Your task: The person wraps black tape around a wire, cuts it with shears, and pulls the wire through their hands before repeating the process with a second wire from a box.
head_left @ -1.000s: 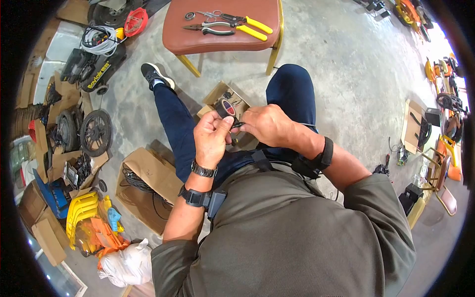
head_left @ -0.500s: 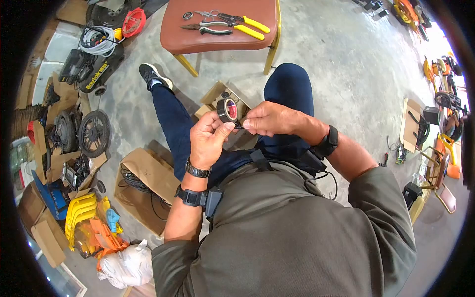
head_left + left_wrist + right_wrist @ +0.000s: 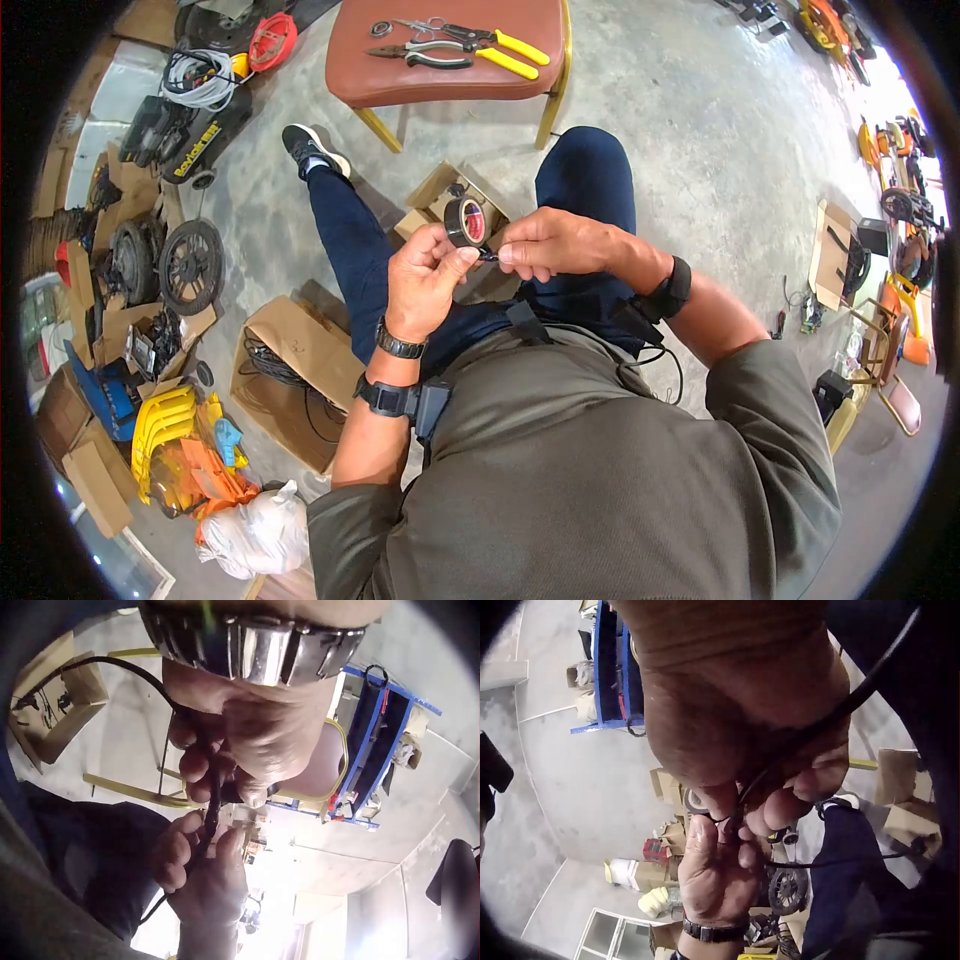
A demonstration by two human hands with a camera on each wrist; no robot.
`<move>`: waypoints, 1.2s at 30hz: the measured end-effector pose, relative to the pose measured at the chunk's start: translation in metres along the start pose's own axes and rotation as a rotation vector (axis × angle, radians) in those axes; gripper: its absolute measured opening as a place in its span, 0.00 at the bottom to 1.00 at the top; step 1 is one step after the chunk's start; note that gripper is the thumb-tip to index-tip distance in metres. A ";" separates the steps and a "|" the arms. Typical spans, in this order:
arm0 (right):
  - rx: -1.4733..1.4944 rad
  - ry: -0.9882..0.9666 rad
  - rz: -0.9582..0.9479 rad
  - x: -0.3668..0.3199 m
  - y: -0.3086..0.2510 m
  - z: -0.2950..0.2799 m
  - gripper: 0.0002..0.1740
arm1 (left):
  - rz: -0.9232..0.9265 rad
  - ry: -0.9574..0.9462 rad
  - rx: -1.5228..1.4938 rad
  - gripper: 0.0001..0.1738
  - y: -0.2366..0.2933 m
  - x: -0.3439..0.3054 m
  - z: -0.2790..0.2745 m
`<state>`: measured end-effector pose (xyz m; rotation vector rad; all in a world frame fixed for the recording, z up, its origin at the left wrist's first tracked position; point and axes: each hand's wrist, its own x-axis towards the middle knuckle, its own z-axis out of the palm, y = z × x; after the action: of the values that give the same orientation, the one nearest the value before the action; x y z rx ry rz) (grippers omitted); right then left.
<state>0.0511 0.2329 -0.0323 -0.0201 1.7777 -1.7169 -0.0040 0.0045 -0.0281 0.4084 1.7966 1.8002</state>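
Observation:
In the head view both hands meet over the lap, working on a thin black cable [image 3: 215, 791]. My left hand [image 3: 425, 285] pinches it between thumb and fingers. A roll of black tape [image 3: 456, 222] with a red inner label stands up at the left fingertips. Just to the right, my right hand [image 3: 560, 242] holds the cable too, fingers curled round it and thumb on top. From the right wrist view the cable [image 3: 810, 735] crosses under the right palm to the left fingertips. The part between the two hands is mostly covered by fingers.
Ahead, a brown padded stool [image 3: 350, 80] carries pliers [image 3: 440, 62], yellow-handled wire strippers [image 3: 515, 55], scissors and a small ring. A small open carton [image 3: 440, 185] sits between the legs. At the left are a larger carton with cables [image 3: 300, 345] and wheels [image 3: 192, 265].
The tape roll has swung upright, its labelled face now turned right. My right hand has rolled over and shifted slightly; the left hand keeps its pinch.

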 end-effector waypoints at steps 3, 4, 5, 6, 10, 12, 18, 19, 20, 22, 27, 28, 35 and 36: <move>-0.086 0.054 -0.082 0.001 -0.005 0.008 0.19 | 0.024 0.022 -0.033 0.12 -0.002 -0.001 0.002; -0.093 0.076 -0.094 0.001 -0.008 0.010 0.19 | 0.010 0.017 -0.017 0.13 -0.004 -0.001 0.001; -0.102 0.097 -0.107 0.000 -0.009 0.011 0.18 | -0.004 0.012 -0.001 0.13 -0.006 0.000 -0.001; -0.086 0.134 -0.165 0.002 -0.003 0.012 0.18 | -0.018 0.009 0.015 0.13 -0.006 0.000 -0.002; -0.080 0.289 -0.322 0.005 0.001 0.014 0.15 | -0.067 0.010 0.034 0.14 -0.001 0.001 -0.001; -0.130 0.323 -0.341 0.006 -0.005 0.015 0.15 | -0.091 -0.009 0.037 0.14 -0.002 0.001 0.000; -0.091 0.277 -0.348 0.016 -0.010 0.014 0.12 | -0.104 -0.049 -0.056 0.12 0.002 -0.001 -0.002; -0.042 0.272 -0.274 0.016 -0.011 0.015 0.12 | -0.087 -0.039 -0.078 0.12 0.000 -0.002 -0.002; 0.006 0.268 -0.199 0.015 -0.015 0.015 0.11 | -0.069 -0.030 -0.100 0.13 -0.003 -0.004 0.000; 0.103 0.262 -0.105 0.014 -0.017 0.016 0.11 | -0.041 0.012 -0.078 0.13 -0.011 -0.005 0.001; 0.282 0.252 -0.135 0.023 -0.001 0.014 0.10 | -0.083 0.073 0.109 0.06 -0.014 -0.007 0.001; 0.285 0.259 -0.136 0.023 0.000 0.014 0.10 | -0.085 0.080 0.143 0.05 -0.013 -0.008 0.002; 0.193 0.259 -0.147 0.025 -0.005 0.009 0.12 | -0.054 0.138 0.249 0.04 -0.006 -0.005 0.010; 0.155 0.283 -0.158 0.027 -0.006 0.009 0.13 | -0.046 0.155 0.249 0.04 -0.005 -0.004 0.012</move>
<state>0.0318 0.2126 -0.0379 0.1607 1.8781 -2.0518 0.0074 0.0116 -0.0313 0.3263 2.1312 1.6201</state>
